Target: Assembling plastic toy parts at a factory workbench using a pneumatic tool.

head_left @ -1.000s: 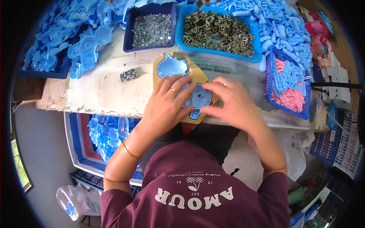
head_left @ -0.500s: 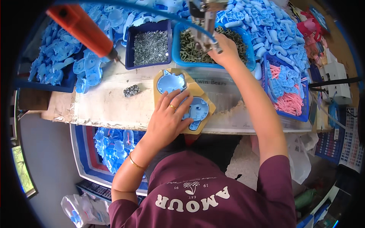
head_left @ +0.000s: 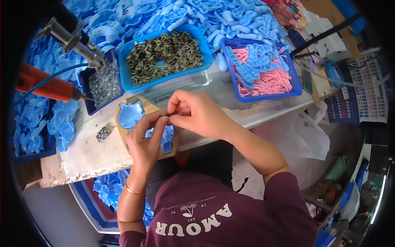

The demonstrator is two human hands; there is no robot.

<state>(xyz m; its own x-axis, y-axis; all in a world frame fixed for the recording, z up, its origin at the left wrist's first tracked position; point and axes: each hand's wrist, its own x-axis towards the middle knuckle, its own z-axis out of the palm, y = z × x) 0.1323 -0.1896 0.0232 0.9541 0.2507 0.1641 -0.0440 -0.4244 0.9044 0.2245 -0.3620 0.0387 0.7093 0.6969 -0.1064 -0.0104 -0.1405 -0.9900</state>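
My left hand and my right hand meet over a tan fixture block. Their thumbs and fingers pinch a small dark metal piece between them; its exact shape is mostly hidden. Two light-blue plastic shells sit in the block: a round shell with its hollow side up, and a second shell partly covered by my left hand. Beyond my hands stands a bright-blue tray of small dark metal pieces.
An orange power screwdriver and a metal tool head hang at left, near a dark-blue bin of screws. Loose screws lie left of the block. Blue plastic parts heap behind; a blue basket holds pink pieces.
My right hand has come out of the tray of dark metal pieces to join my left hand, which has lifted off the shells into a pinch. The view has turned toward the right.
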